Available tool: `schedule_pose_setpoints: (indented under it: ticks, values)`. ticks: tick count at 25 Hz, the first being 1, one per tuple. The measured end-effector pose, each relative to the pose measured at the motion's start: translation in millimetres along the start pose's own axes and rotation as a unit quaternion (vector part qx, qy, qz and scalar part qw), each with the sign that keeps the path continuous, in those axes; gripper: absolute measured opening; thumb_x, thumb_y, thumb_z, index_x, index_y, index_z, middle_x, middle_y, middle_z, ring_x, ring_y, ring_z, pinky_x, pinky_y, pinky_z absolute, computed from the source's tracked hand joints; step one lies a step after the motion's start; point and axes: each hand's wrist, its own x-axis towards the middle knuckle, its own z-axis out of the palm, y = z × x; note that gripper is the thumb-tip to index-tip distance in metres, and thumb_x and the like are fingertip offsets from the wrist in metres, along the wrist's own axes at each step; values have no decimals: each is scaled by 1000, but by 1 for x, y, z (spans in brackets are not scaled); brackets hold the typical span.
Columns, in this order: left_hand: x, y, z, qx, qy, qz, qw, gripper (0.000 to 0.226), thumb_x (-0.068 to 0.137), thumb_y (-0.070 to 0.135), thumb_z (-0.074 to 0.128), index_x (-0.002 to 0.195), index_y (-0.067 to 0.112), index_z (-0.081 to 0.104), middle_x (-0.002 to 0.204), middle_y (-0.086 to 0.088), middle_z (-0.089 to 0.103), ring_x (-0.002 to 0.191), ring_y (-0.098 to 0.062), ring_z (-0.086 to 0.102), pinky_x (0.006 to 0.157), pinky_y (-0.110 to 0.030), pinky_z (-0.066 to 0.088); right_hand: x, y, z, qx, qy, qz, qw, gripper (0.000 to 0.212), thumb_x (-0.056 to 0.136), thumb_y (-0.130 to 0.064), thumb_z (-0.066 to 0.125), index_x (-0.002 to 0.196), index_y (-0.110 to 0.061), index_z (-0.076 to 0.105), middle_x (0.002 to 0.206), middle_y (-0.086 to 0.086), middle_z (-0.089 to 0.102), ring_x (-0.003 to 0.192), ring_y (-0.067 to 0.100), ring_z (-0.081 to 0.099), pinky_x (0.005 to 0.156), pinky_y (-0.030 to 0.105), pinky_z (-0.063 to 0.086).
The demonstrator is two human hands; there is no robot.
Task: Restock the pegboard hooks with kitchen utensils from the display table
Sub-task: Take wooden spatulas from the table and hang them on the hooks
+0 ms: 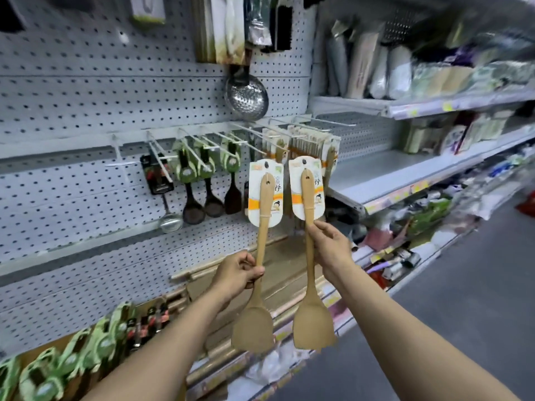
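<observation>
I hold two wooden spatulas upright, blades down, each with a white and orange card behind its handle top. My left hand (237,274) grips the handle of the left spatula (252,325). My right hand (330,246) grips the handle of the right spatula (312,322). Both card tops reach just below the white pegboard hooks (249,131). More carded wooden utensils (311,143) hang on the hooks right behind them. The grey pegboard (86,96) fills the left half of the view.
Dark ladles with green cards (207,180) and a small strainer (170,218) hang to the left. A steel skimmer (246,96) hangs above. Green-carded utensils (86,348) lie on the display table at the lower left. Shelves (434,105) of goods stand at the right.
</observation>
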Motion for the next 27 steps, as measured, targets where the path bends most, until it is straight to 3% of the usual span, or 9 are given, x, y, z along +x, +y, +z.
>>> schedule_pose_setpoints:
  ticks: [5,9,14,21,27]
  values:
    - [28,27,78,-20,75,-14,997,14,83,3,72,83,4,57,78,-18,63,71,-21,60,61,-27,48,94,-19,-47,7,-76,39,996,15,88,-23,73,102,-17,74,84,5,70,72,20,61,58,28,49]
    - [44,37,116,-2,109,-29,994,18,81,3,74,78,8,57,74,-12,66,70,-21,64,65,-31,53,147,-31,-66,19,-95,57,994,14,89,-19,72,101,-11,73,79,9,69,73,27,61,76,43,55]
    - [64,39,149,-11,145,-45,988,23,82,1,72,72,11,54,69,-7,63,65,-15,65,62,-29,54,197,-37,-69,-6,-146,82,986,14,91,-23,71,101,-14,71,81,8,68,70,23,62,59,31,54]
    - [109,27,159,-10,167,-62,984,19,81,2,73,75,10,57,76,-10,67,74,-21,67,72,-36,57,244,-21,-65,-14,-213,70,974,13,92,-25,69,99,-15,72,81,10,66,72,25,61,74,40,53]
    - [160,18,152,-22,164,-72,984,19,81,4,74,76,11,57,67,0,68,73,-18,68,77,-41,58,283,-12,-41,-3,-233,62,970,15,91,-24,70,102,-13,72,81,8,69,69,21,65,64,31,57]
